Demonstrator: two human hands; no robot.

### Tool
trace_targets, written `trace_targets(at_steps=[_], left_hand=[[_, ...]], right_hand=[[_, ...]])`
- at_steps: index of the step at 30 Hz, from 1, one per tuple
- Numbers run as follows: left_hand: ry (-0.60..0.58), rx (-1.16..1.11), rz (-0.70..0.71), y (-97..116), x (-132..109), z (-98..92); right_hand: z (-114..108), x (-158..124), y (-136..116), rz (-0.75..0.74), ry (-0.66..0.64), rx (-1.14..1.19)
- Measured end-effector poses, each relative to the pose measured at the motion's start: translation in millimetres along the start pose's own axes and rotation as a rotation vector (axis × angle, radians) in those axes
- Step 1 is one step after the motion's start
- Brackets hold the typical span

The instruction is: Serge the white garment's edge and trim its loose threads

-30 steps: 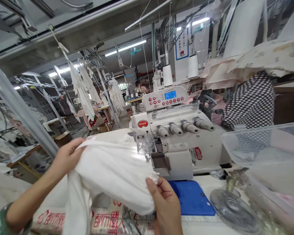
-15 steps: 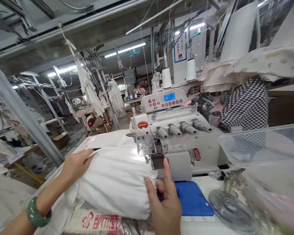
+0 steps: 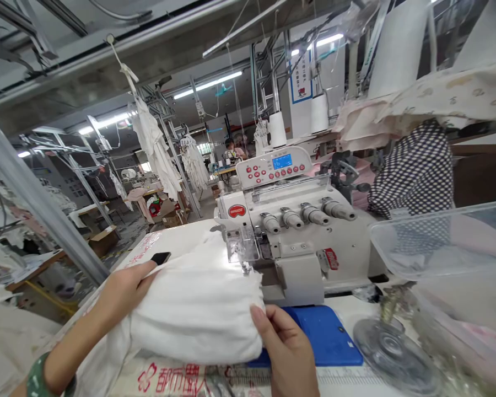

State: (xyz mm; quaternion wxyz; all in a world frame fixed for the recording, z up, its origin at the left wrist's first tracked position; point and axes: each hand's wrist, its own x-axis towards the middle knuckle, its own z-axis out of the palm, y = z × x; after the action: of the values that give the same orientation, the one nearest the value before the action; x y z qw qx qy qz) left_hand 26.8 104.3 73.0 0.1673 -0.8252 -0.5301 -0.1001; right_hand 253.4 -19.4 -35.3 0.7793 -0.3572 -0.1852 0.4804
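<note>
— What has moved?
— The right hand (image 3: 287, 344): its index finger stood raised half a second ago; now it is folded in beside the thumb.
— So what does that hand have?
— A pinch of the white cloth (image 3: 198, 314), at the ragged right edge. Probably a fingertip grip there lets it guide the edge without covering it.
— And the left hand (image 3: 126, 289)?
— Closed on the cloth's far left part, likely to keep the fabric between the hands spread, though folds run across it.
— Where does the cloth lie?
— Over the counter (image 3: 173, 237), towards its near edge, reaching the presser foot (image 3: 246, 269) of the sewing machine (image 3: 306, 242). I can't tell whether the foot clamps it.
— That dark object (image 3: 161, 257) by the left fingers?
— Just beyond them on the counter; what it is, I can't tell.
— And the blue plate (image 3: 326, 336)?
— Right of the cloth, just behind the ruler strip (image 3: 347, 376) along the counter's near edge. The strip perhaps sits there so lengths can be checked within reach.
</note>
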Motion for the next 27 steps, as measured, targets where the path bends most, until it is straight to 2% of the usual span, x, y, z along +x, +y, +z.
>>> trace_targets(at_steps=[3, 5, 6, 9, 11, 16, 22, 24, 27], left_hand=[[0.162, -0.145, -0.045, 0.6, -0.9, 1.7], [0.282, -0.213, -0.017, 9.1, -11.4, 11.7], [0.298, -0.218, 0.011, 15.5, -19.0, 18.6], [0.159, -0.212, 0.101, 35.3, -40.6, 37.6], [0.09, -0.299, 0.089, 41.5, -46.2, 41.2], [0.112, -0.616, -0.083, 32.4, -33.0, 20.5], [0.139, -0.666, -0.072, 26.3, -14.9, 5.1], [0.063, -0.643, 0.002, 23.9, -10.3, 1.8], [-0.205, -0.571, 0.165, 19.6, -6.8, -3.2]], right_hand=[[5.1, 2.3, -3.7, -0.011, 0.005, 0.016], [6.9, 1.4, -3.1, -0.032, 0.002, 0.011], [7.4, 0.5, -2.2, -0.043, -0.004, 0.013], [7.6, -2.3, 2.0, -0.039, -0.062, 0.068], [6.6, -3.2, 5.6, -0.003, -0.105, 0.125], [4.7, -2.5, 10.0, 0.073, -0.069, 0.152], [11.7, -0.1, -1.1, 0.118, 0.005, 0.211], [11.6, 2.5, -2.5, 0.115, 0.028, 0.226], [7.9, 6.7, 1.3, 0.088, 0.009, 0.234]])
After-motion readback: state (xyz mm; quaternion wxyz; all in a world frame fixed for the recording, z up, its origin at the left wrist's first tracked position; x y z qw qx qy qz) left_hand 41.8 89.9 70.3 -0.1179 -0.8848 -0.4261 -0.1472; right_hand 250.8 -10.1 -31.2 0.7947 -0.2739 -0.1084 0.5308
